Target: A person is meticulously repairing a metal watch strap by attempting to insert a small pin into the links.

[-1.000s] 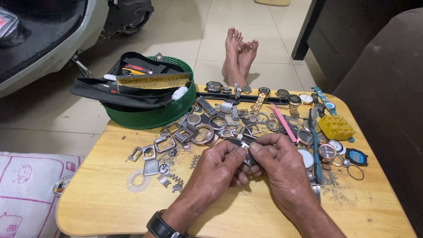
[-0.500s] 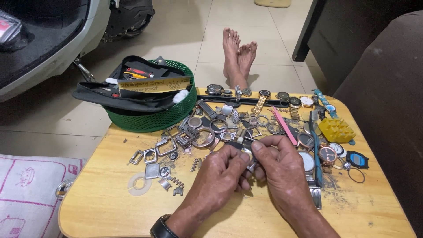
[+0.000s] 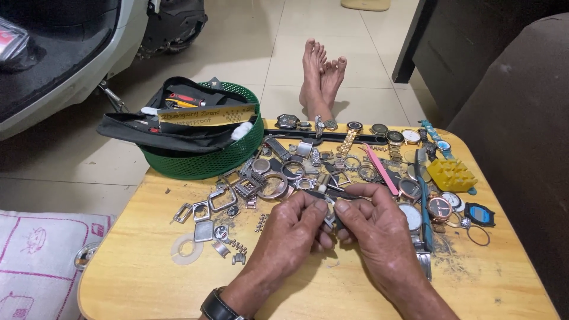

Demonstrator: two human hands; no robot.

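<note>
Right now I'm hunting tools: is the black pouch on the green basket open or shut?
Open: black fabric pouch on round green mesh basket gapes, tool handles showing.

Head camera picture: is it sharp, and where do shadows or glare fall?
In the head view, the left hand and right hand look fairly sharp; the small metal part pinched between them is too tiny to make out. Soft shadow lies beneath the hands on the wooden table. The floor tiles show mild glare.

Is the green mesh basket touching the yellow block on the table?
Apart. The head view shows the green mesh basket at the table's left rear and the yellow block far right, with watch parts between them.
</note>
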